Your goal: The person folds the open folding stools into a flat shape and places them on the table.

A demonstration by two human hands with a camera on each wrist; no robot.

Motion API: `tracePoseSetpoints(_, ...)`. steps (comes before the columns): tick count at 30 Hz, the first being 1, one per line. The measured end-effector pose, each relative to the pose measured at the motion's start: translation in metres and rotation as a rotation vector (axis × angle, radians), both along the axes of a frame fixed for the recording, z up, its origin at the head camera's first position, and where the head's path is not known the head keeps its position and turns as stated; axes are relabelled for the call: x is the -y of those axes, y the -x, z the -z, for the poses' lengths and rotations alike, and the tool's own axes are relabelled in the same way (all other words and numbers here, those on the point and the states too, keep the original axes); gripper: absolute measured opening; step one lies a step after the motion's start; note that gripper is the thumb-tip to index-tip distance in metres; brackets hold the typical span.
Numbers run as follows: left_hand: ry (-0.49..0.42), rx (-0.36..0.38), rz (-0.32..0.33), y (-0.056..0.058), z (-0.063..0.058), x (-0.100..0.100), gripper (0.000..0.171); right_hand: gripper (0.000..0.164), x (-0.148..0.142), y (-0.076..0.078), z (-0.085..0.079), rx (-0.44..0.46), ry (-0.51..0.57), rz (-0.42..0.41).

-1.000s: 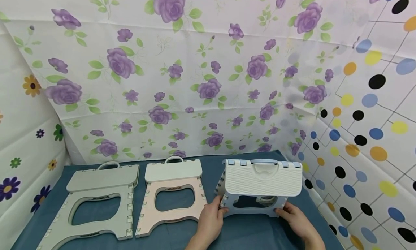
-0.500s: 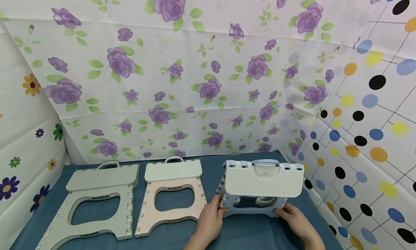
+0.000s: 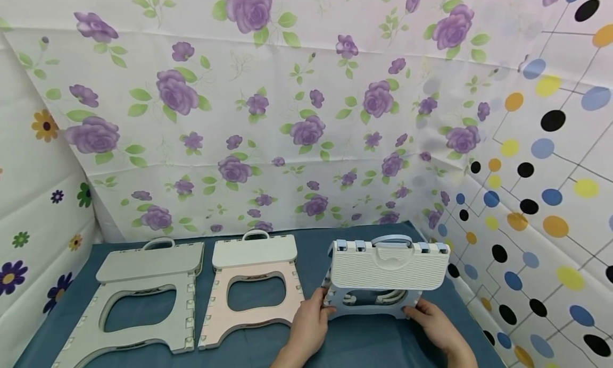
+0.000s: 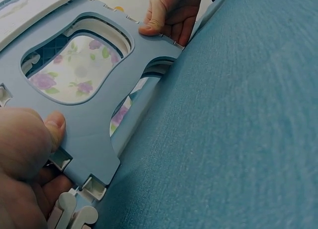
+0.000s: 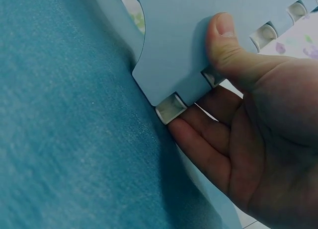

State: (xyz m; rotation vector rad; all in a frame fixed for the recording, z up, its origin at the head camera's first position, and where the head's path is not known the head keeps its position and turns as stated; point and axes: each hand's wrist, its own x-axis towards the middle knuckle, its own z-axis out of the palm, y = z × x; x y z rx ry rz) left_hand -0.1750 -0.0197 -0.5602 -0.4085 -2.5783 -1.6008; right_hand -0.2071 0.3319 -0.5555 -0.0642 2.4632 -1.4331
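A blue folding step stool (image 3: 373,307) with a white textured top (image 3: 390,267) stands at the right, partly folded, its top tilted toward me. My left hand (image 3: 308,323) grips the left edge of its front leg panel. In the left wrist view the thumb lies on the blue panel (image 4: 84,124) and the fingers go behind it. At the right edge my right hand (image 3: 436,325) pinches the same panel, thumb in front, fingers behind, as the right wrist view shows on the panel's corner (image 5: 169,65). The rear leg shows only partly through the cut-out.
To the left, a pink folding stool (image 3: 215,304) with a pale top lies flat, close to my left hand. Beyond it lies a larger grey-green folding stool (image 3: 184,317). Blue cloth (image 3: 239,352) covers the table; patterned sheets (image 3: 287,198) hang behind and at both sides.
The stool's top has tilted a little more toward me, and its blue carry handle stands out higher. More of the rear leg shows through the cut-out. Both hands keep their hold.
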Motion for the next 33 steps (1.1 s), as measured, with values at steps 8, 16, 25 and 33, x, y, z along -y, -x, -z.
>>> tracePoseSetpoints(8, -0.045, 0.011, 0.001, 0.001, 0.001, 0.001, 0.034, 0.042, -0.003, 0.003, 0.001, -0.005, 0.013, -0.028)
tracePoseSetpoints(16, -0.046, -0.063, -0.156, -0.002, 0.005, 0.003, 0.026, 0.058, -0.002, 0.006, 0.009, 0.062, 0.034, 0.039)
tracePoseSetpoints(25, -0.023, -0.067, -0.184, 0.001, 0.004, 0.005, 0.07, 0.078, 0.004, 0.004, 0.01, 0.046, 0.096, 0.192)
tracePoseSetpoints(33, -0.03, -0.009, -0.082, 0.009, -0.001, 0.008, 0.064, 0.068, 0.003, 0.002, 0.008, -0.011, 0.081, 0.204)
